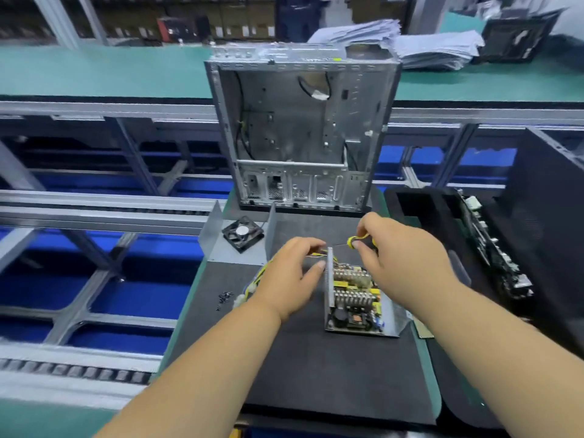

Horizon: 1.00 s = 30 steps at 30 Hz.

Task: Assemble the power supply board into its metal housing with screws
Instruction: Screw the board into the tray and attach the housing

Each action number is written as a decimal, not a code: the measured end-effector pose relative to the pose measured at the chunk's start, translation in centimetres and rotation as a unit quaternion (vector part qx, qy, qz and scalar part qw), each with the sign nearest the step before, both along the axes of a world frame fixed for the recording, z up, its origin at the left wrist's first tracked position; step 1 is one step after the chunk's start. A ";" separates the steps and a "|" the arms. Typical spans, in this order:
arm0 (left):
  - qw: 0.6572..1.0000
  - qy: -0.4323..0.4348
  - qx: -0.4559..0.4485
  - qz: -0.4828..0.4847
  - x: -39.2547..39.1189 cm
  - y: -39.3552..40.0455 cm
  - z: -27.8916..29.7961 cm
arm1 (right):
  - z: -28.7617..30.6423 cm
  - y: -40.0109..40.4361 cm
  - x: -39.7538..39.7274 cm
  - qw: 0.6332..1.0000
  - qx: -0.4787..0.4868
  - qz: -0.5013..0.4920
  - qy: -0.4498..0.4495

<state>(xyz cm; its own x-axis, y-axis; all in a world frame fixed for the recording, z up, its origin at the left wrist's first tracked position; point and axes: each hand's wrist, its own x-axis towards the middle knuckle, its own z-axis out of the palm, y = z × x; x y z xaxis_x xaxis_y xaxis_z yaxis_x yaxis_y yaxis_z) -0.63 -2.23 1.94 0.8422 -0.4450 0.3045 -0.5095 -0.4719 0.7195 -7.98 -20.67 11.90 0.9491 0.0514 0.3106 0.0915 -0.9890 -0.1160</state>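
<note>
The power supply board [354, 298], with heat sinks and yellow parts, sits inside its open metal housing [393, 327] on the black mat. My left hand [290, 279] grips the housing's upright left wall at its top edge, thumb against the metal. My right hand [407, 257] holds a yellow-handled screwdriver [355, 241] above the housing's far end, its thin shaft pointing left toward the wall. Yellow wires with white connectors [249, 290] trail out to the left. A small cluster of dark screws [225, 298] lies on the mat left of the wires.
A grey U-shaped metal cover [210, 229] holds a black fan [242, 233] behind my left hand. An open computer case [300, 128] stands upright at the back. A black foam tray with a circuit board [493, 248] lies to the right. Conveyor rails run on the left.
</note>
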 end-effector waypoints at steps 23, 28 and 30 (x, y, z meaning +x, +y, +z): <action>0.936 0.184 0.166 0.250 2.0 15.2 -5.0 | -4.7 11.5 5.9 0.978 0.184 0.037 0.087; 0.932 0.130 0.247 0.231 3.4 14.0 -5.7 | -5.1 10.9 5.6 0.977 0.188 0.019 0.097; 0.924 0.123 0.275 0.235 3.8 13.4 -5.8 | -5.2 10.7 5.5 0.977 0.191 0.010 0.097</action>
<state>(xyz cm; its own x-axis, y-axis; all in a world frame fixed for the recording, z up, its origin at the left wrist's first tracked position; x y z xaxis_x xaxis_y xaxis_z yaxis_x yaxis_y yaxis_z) 3.15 11.21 -3.90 0.9955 -0.0424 -0.0853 -0.0076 -0.9281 0.3722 -2.53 -9.94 6.74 0.9919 -0.0144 0.1258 0.0501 -0.8681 -0.4938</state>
